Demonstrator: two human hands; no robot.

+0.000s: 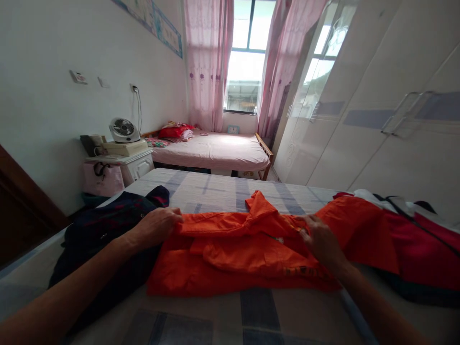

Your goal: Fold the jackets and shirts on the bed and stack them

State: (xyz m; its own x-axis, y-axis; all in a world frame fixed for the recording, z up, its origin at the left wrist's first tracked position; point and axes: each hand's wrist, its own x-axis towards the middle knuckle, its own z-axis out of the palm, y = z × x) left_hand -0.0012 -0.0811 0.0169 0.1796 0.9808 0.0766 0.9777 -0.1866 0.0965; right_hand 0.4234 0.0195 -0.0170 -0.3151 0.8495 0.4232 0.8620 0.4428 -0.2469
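An orange garment (233, 268), which looks like a shirt or jacket with a collar and dark printed lettering, lies partly folded across the bed (201, 326). At its upper left edge, my left hand (156, 225) pinches the cloth between closed fingers. My right hand (319, 237) grips the fabric near the collar on the right side, with the fingertips partly hidden in the folds. Beyond that hand, more orange cloth (366, 230) spreads to the right. Under my left forearm rests a dark navy garment (108, 225) with reddish patterning.
To the right lies a pile of red and white clothes (424, 244). A second bed (223, 148) stands by the window. On the left, a small fan (124, 130) sits above a white bedside cabinet (140, 165). Tall white wardrobes (359, 129) line the right wall.
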